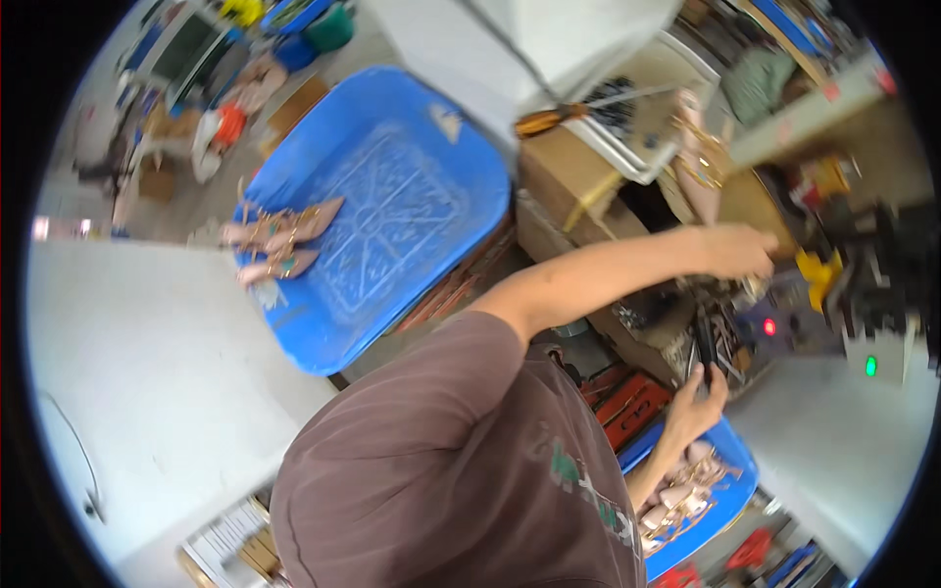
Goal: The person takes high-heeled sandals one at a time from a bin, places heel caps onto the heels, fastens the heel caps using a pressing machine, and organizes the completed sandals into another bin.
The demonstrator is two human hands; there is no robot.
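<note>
My left hand [737, 252] reaches across to the right side, its fingers curled downward by a small shiny piece; what they hold is blurred. Just beyond it, a pale pink pointed shoe [698, 176] with gold straps lies near a cardboard box. Nearer me, my right hand [698, 404] is closed around the lower end of a black, elongated handle-like object [705, 338]. Below that hand, a blue bin [740, 461] holds several pink strapped shoes [686, 495].
A large blue tub [412, 186] at the left has several pink shoes [284, 235] on its edge. An orange-handled screwdriver [549, 121] lies by a white tray [647, 162] on a cardboard box [564, 171]. Dark machinery with a yellow part [818, 277] stands at the right.
</note>
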